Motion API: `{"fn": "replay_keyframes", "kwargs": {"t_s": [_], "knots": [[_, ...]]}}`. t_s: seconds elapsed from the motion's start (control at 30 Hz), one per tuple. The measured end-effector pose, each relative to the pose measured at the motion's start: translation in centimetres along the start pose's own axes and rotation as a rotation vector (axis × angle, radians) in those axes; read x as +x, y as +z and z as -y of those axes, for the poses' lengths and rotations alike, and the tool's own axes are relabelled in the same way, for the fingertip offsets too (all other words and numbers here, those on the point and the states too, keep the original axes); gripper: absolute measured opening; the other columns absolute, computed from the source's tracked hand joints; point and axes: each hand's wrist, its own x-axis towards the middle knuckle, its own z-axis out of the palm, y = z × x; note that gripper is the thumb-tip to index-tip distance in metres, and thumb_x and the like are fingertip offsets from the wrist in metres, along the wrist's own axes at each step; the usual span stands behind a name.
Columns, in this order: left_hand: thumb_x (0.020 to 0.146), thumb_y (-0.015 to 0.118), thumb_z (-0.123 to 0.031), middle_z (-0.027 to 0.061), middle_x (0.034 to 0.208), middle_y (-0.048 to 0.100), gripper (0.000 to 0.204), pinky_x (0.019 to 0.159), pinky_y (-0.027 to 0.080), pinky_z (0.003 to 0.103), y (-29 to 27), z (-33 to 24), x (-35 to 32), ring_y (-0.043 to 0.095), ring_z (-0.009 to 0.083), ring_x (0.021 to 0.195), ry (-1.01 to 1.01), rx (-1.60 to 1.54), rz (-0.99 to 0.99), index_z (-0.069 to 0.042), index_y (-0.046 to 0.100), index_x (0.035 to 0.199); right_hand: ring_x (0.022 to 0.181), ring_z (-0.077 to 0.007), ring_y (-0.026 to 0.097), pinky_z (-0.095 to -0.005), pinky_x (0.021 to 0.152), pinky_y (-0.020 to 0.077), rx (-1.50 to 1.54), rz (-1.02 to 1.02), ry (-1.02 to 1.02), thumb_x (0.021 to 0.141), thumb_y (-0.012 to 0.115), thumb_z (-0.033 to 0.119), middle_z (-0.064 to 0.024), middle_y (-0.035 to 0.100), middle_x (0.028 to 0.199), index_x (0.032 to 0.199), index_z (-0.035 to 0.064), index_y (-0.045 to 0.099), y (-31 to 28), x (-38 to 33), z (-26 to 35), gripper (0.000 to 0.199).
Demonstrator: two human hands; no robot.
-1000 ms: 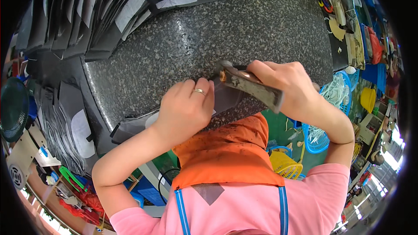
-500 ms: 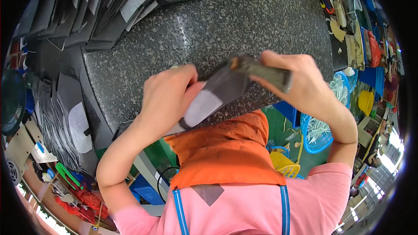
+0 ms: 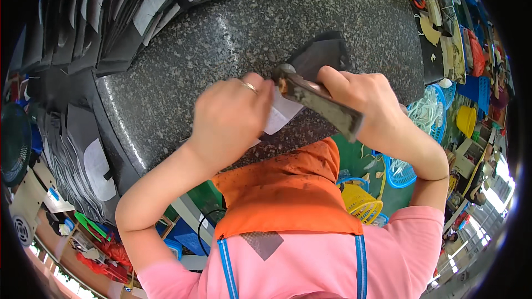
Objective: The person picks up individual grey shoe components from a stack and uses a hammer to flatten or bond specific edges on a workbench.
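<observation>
A dark grey flat piece of material [image 3: 321, 52] with a white patch [image 3: 284, 112] lies at the near edge of the speckled stone slab [image 3: 266, 27]. My left hand [image 3: 235, 108], wearing a ring, has its fingers closed on the patch's left side; its fingertips are partly hidden. In my right hand [image 3: 368, 97] is a hammer [image 3: 321, 102] with a worn metal head. The hammer's round end is over the piece, close to my left fingertips. I cannot tell whether it touches the material.
Dark pieces with white patches [image 3: 155, 0] are stacked at the far left, with another stack [image 3: 94, 160] below. To the right stand a blue basket of pale strips [image 3: 435, 113] and a yellow basket [image 3: 360, 202]. An orange apron [image 3: 282, 194] meets the slab's near edge.
The grey piece has shifted and turned, its dark end now farther away. My left hand has moved right, nearer the hammer. The hammer's end has moved slightly left.
</observation>
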Motion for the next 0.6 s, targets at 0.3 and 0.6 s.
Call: {"fn": "replay_keyframes", "kwargs": {"t_s": [0.3, 0.6], "knots": [[0.073, 0.065, 0.000, 0.0077, 0.084, 0.058, 0.021, 0.057, 0.049, 0.036, -0.1, 0.1, 0.3, 0.061, 0.0245, 0.068, 0.038, -0.066, -0.077, -0.002, 0.064, 0.094, 0.065, -0.0192, 0.062, -0.0319, 0.057, 0.0466, 0.107, 0.057, 0.096, 0.085, 0.067, 0.010, -0.0113, 0.061, 0.071, 0.102, -0.0016, 0.059, 0.1, -0.9, -0.6, 0.022], [0.076, 0.063, 0.000, 0.0084, 0.080, 0.059, 0.020, 0.059, 0.049, 0.033, 0.5, 1.8, 2.2, 0.062, 0.0241, 0.069, -0.178, -0.449, 0.039, -0.004, 0.065, 0.096, 0.058, -0.0312, 0.056, -0.0362, 0.053, 0.0397, 0.034, 0.111, 0.251, 0.087, 0.066, 0.011, -0.0145, 0.050, 0.064, 0.092, 0.0000, 0.057, -1.6, 0.9, -1.1, 0.015]]}}
